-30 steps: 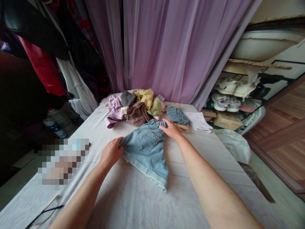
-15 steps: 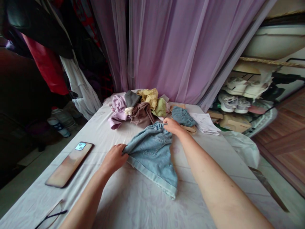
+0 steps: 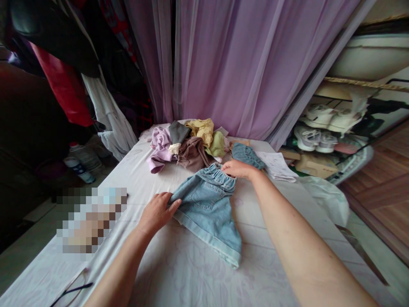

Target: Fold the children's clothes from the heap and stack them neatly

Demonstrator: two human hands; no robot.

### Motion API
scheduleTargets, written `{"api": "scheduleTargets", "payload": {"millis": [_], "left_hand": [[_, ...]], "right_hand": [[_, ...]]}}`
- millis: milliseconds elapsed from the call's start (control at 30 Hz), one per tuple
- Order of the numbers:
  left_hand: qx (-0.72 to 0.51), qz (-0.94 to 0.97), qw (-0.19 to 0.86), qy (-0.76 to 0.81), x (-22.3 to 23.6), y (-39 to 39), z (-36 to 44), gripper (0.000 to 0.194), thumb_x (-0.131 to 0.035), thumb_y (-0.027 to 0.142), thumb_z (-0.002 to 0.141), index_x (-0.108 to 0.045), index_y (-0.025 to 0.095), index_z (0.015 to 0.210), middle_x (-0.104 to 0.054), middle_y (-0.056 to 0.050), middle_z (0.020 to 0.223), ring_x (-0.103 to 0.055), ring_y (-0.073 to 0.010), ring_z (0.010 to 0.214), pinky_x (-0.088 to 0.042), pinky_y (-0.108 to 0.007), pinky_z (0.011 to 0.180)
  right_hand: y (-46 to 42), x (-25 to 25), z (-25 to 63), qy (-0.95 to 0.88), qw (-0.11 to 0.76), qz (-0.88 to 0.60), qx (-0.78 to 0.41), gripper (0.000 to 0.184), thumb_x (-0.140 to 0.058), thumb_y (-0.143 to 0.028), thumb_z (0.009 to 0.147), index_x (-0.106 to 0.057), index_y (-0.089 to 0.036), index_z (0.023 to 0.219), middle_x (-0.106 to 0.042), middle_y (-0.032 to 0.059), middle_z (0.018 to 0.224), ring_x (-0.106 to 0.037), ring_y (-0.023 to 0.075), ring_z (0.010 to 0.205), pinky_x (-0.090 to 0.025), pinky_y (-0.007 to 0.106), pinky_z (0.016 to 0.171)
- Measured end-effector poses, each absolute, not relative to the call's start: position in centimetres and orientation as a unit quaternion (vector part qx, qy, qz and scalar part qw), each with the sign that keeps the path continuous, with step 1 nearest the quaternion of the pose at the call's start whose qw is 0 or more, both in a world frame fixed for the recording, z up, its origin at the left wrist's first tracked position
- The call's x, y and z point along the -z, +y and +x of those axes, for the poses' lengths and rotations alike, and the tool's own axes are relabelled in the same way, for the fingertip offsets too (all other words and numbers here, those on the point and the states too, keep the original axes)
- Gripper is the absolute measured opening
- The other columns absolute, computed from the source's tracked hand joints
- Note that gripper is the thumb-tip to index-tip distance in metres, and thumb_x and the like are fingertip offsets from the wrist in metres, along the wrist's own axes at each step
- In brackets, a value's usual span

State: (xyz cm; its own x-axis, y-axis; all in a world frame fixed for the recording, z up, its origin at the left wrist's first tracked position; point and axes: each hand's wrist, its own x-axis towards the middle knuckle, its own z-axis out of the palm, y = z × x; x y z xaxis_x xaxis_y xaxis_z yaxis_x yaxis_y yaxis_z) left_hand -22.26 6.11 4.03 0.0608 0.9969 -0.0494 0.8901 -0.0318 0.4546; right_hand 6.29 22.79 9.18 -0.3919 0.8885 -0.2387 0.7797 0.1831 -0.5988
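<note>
Light-blue denim shorts [image 3: 211, 200] with a gathered waistband, a patch pocket and a turned-up pale hem lie on the bed-like surface in front of me. My right hand [image 3: 238, 169] pinches the waistband at its far right end. At the left edge of the shorts is my left hand [image 3: 161, 209], its thumb spread over the denim and its fingers curled at the edge. Just beyond lies a heap of crumpled clothes: a lilac garment [image 3: 159, 147], a brown one [image 3: 193, 153], a yellow one [image 3: 203, 130] and a green one [image 3: 216, 145].
A blue-grey gathered cloth [image 3: 246, 155] and a white printed cloth [image 3: 277, 166] lie at the back right. Glasses [image 3: 75, 290] rest at the near left, below a pixelated patch [image 3: 91, 224]. Purple curtains [image 3: 223, 64] hang behind. Shoes [image 3: 315, 138] stand on a rack at right.
My right hand has shifted slightly right along the waistband, which now looks flatter and fuller. My left thumb has spread out over the denim. The phone at the left is now pixelated.
</note>
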Motion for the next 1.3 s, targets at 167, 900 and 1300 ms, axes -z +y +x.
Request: {"api": "scheduleTargets", "payload": {"millis": [167,900,1300], "left_hand": [[-0.141,0.703,0.176,0.674,-3.7,6.1,-22.3,0.037,-0.041,0.049,0.093,-0.065,0.020,0.098,-0.068,-0.010,0.105,-0.060,-0.0275,0.103,-0.044,-0.036,0.090],[-0.110,0.638,0.224,0.728,-3.5,6.4,-23.2,0.034,-0.060,0.050,0.076,-0.063,0.021,0.093,-0.069,-0.009,0.093,-0.065,-0.0285,0.089,-0.044,-0.032,0.072],[-0.418,0.647,0.220,0.598,-16.6,8.9,-21.7,0.025,-0.063,0.034,0.066,-0.053,0.021,0.085,-0.053,0.003,0.071,-0.053,-0.0155,0.069,-0.042,-0.026,0.065]], "right_hand": [[22.8,-8.8,7.1,-0.794,0.028,-0.530,-0.297,0.028,-0.059,-0.015,0.061,-0.074,-0.019,0.085,-0.067,-0.0045,0.064,-0.056,0.0122,0.059,-0.041,0.020,0.056],[25.4,-9.3,4.9,-0.801,0.094,-0.515,-0.290,0.028,-0.061,-0.015,0.070,-0.074,-0.018,0.095,-0.075,0.0013,0.087,-0.065,0.0144,0.076,-0.049,0.020,0.066],[19.2,-21.3,11.9,-0.780,0.395,-0.475,-0.105,0.019,-0.061,-0.023,0.077,-0.063,-0.017,0.095,-0.068,0.0024,0.086,-0.061,0.0147,0.079,-0.048,0.026,0.076]]}}
